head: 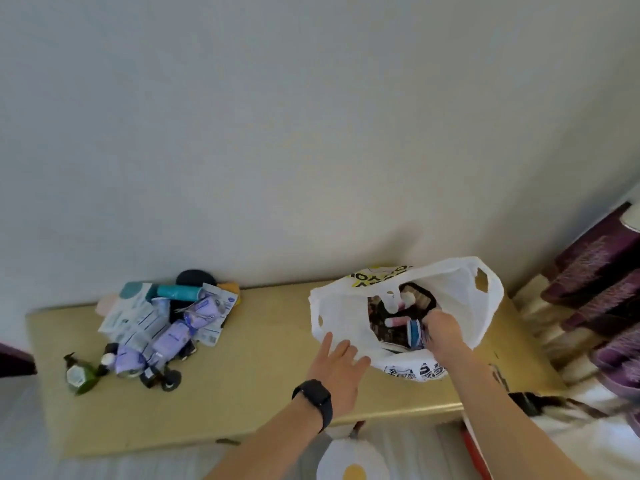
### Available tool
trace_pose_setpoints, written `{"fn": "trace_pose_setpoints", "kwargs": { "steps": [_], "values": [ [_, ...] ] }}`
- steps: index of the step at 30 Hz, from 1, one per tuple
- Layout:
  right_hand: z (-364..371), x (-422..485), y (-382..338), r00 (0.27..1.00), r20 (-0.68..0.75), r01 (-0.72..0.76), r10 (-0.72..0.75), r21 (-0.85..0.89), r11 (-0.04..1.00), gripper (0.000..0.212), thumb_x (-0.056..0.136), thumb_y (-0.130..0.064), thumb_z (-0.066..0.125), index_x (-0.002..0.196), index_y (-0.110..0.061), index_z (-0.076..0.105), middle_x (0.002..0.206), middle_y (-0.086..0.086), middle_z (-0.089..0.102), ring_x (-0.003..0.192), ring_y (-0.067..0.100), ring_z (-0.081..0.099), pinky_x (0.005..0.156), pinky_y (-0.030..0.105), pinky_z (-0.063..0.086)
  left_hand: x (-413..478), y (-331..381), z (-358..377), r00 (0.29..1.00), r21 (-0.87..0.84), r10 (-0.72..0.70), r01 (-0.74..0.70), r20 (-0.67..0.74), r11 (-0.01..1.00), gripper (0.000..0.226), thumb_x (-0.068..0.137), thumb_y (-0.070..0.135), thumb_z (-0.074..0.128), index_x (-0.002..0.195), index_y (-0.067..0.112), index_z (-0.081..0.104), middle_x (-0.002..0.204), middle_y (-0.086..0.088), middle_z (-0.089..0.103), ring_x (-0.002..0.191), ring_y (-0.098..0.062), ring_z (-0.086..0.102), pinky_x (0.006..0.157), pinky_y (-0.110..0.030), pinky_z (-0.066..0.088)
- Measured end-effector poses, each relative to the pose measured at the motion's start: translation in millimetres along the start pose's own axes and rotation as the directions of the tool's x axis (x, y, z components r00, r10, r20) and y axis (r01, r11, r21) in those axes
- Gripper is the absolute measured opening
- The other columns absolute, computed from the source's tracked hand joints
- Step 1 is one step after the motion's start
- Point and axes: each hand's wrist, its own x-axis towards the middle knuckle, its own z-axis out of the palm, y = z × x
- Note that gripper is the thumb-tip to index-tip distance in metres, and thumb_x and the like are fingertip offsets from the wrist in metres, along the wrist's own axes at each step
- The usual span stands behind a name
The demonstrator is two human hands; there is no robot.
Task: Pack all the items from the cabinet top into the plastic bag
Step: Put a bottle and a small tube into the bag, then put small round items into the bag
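A white plastic bag (457, 296) with yellow and black print sits open on the right part of the yellowish cabinet top (249, 368). Inside it I see a dark patterned item and small bottles. My right hand (441, 329) reaches into the bag's mouth, fingers closed around a small blue-and-white container (415, 332). My left hand (341, 365), a black band on its wrist, rests with spread fingers on the bag's near left rim. A pile of items (162, 327) lies on the cabinet's left part: purple packets, white sachets, a teal tube, a green pump bottle (79, 374) and dark small bottles.
A plain white wall rises behind the cabinet. Purple patterned fabric (595, 289) hangs at the right edge. A black strap (526, 401) lies at the cabinet's right front corner. A white object with a yellow spot (353, 462) sits below the cabinet's front edge.
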Motion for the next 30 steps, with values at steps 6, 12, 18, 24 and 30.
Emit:
{"fn": "trace_pose_setpoints", "kwargs": {
  "steps": [6, 12, 18, 24, 30],
  "values": [
    [4.8, -74.9, 39.5, 0.982, -0.044, 0.187, -0.182, 0.221, 0.957, 0.012, 0.095, -0.006, 0.057, 0.106, -0.006, 0.061, 0.098, 0.011, 0.069, 0.089, 0.028, 0.067, 0.08, 0.038, 0.055, -53.7, -19.8, 63.5, 0.958, -0.353, -0.217, 0.141, -0.186, 0.925, 0.054, 0.081, 0.031, 0.052, 0.135, 0.03, 0.047, 0.148, 0.0, 0.041, 0.135, -0.024, 0.042, 0.11, -0.046, 0.038],
    [63.1, -143.6, 132.2, 0.947, 0.288, 0.213, -0.143, -0.23, 0.95, 0.016, 0.094, -0.011, 0.06, 0.09, -0.02, 0.073, 0.09, -0.004, 0.076, 0.088, 0.019, 0.072, 0.083, 0.042, 0.055, -136.6, -73.3, 145.9, 0.808, -0.501, -0.453, 0.589, 0.377, 0.634, 0.055, 0.092, 0.03, 0.047, 0.145, 0.029, 0.035, 0.153, -0.003, 0.031, 0.138, -0.027, 0.033, 0.113, -0.042, 0.03],
    [189.8, -181.7, 192.7, 0.842, 0.539, 0.395, 0.004, -0.624, 0.675, 0.018, 0.093, -0.029, 0.058, 0.102, -0.041, 0.067, 0.108, -0.021, 0.068, 0.103, 0.0, 0.061, 0.083, 0.014, 0.043, -215.8, -161.8, 202.5, 0.648, -0.445, -0.519, 0.761, 0.557, 0.473, 0.055, 0.092, 0.032, 0.048, 0.145, 0.027, 0.036, 0.152, -0.003, 0.032, 0.136, -0.028, 0.035, 0.109, -0.039, 0.03],
    [335.7, -164.0, 199.3, 0.687, 0.706, 0.668, 0.17, -0.706, 0.235, 0.042, 0.097, -0.033, 0.048, 0.138, -0.029, 0.047, 0.141, 0.0, 0.049, 0.124, 0.022, 0.05, 0.1, 0.031, 0.04, -261.0, -255.8, 231.3, 0.589, -0.461, -0.581, 0.806, 0.561, 0.372, 0.068, 0.094, 0.039, 0.047, 0.154, 0.03, 0.017, 0.163, -0.004, 0.011, 0.146, -0.029, 0.017, 0.118, -0.044, 0.02],
    [480.3, -149.0, 190.2, 0.633, 0.753, 0.767, 0.18, -0.642, -0.008, 0.063, 0.094, -0.031, 0.047, 0.152, -0.024, 0.024, 0.154, 0.008, 0.025, 0.13, 0.034, 0.041, 0.104, 0.041, 0.039, -288.1, -313.5, 260.8, 0.616, -0.448, -0.508, 0.787, 0.602, 0.423, 0.073, 0.096, 0.04, 0.046, 0.155, 0.04, 0.002, 0.164, 0.01, -0.01, 0.151, -0.023, 0.001, 0.121, -0.053, 0.004]
  ]
}}
